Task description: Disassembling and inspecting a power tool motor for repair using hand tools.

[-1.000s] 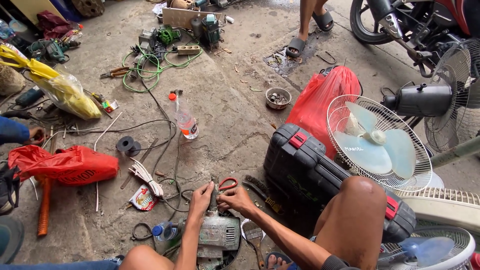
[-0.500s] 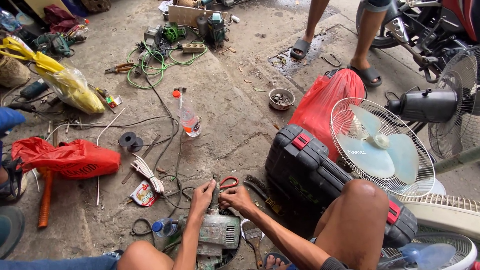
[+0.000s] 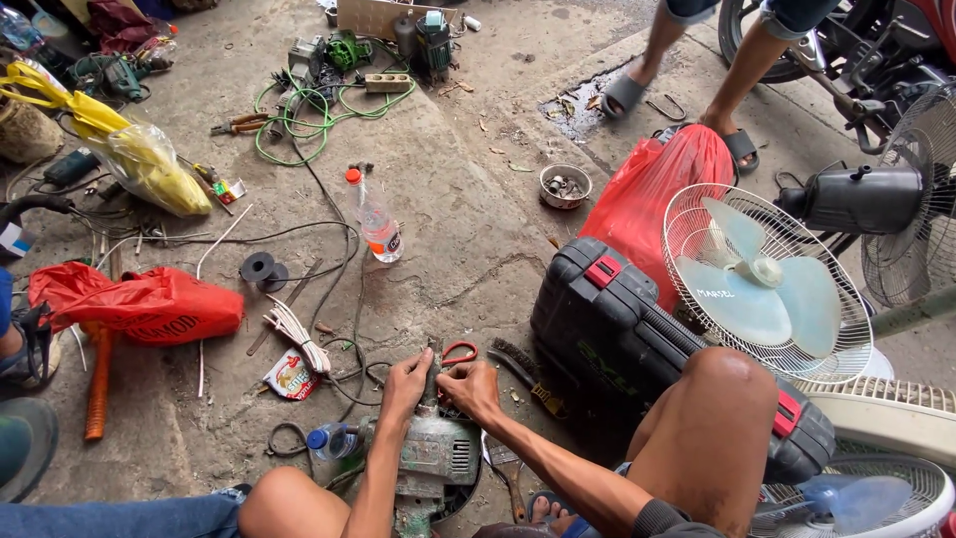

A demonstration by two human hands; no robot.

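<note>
Left of us: one red bag [image 3: 139,307], one yellow bag [image 3: 149,164], one clear bottle [image 3: 376,224] lying loose on the concrete. Our left hand [image 3: 406,384] grips the shaft of the green power tool [image 3: 433,453], likely steadying it; our right hand [image 3: 470,387] pinches at the same spot. The tool sits between our knees. Right: one black case [image 3: 617,329], one red sack [image 3: 652,194], three fans, nearest [image 3: 762,284].

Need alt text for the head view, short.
Seen from above, a person seated on a concrete floor has the left hand and right hand on the front end of a worn green power tool. Around it lie a black tool case, a white fan, red bags and cables.
</note>
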